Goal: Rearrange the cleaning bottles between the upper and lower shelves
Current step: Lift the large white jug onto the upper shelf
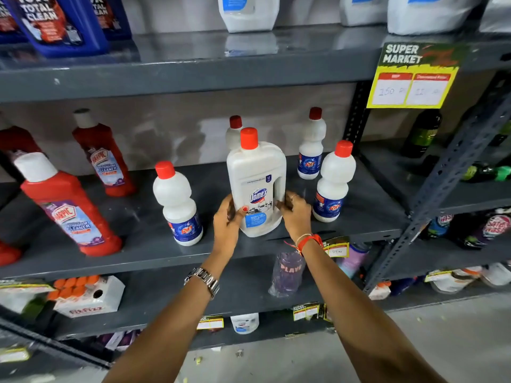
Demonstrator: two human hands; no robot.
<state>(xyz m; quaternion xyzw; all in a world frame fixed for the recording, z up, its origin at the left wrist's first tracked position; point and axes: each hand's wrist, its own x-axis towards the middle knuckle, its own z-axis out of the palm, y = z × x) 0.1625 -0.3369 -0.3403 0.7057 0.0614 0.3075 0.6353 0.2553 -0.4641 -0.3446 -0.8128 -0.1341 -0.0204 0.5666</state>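
A large white Domex bottle with a red cap stands upright on the middle grey shelf. My left hand grips its lower left side and my right hand grips its lower right side by the handle. Small white Rin bottles with red caps stand around it: one to the left, one to the right, one behind right, and one partly hidden behind the Domex bottle. On the upper shelf stand more white bottles.
Red Harpic bottles stand at the left of the middle shelf. Blue bottles sit upper left. A yellow price tag hangs at the right. Below lie a clear purple package and a white box. A slanted metal brace borders the right.
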